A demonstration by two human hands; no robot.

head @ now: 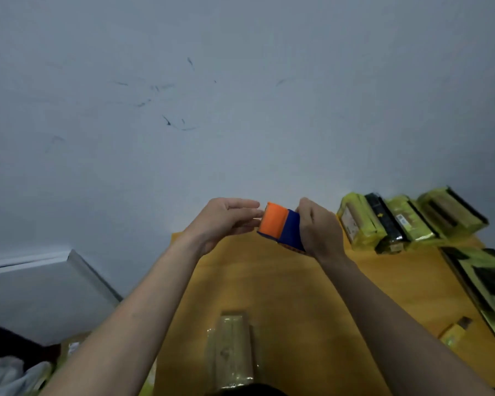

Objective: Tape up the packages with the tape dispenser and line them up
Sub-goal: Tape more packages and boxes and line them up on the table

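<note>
Both forearms bare, stretched forward and up, meeting above the far edge of the yellow-orange table (283,281). Right hand (319,228) seen from the back, fingers curled round the blue body of the tape dispenser (280,225), gripping it held up in the air. Left hand (223,221) palm inward, fingers nearly straight and relaxed, fingertips just touching or just beside the orange end of the dispenser; cannot tell whether anything is pinched there. Dispenser blocky, two-toned: matte orange part toward the left hand, deep blue part under the right hand, tilted so the orange end sits higher.

Below, near the bottom edge between the forearms, one long flat package (232,352), pale tan under glossy clear wrap with bright glints, lying lengthwise on the table. At the far right, against the wall, a row of packages (406,218) standing side by side and leaning, shiny yellow-green wrapping with dark and brown faces and small labels. Along the right edge, a larger flat glossy pack (486,284), yellow-green and black, and just beside it a small yellow piece (455,334) on the table.

Table surface smooth, plain yellow-orange. Wall (212,95) pale grey-white, marked with dark scuffs. Lower left: a grey panel (40,292), a dark shape and pale cloth (6,372), blurred
</note>
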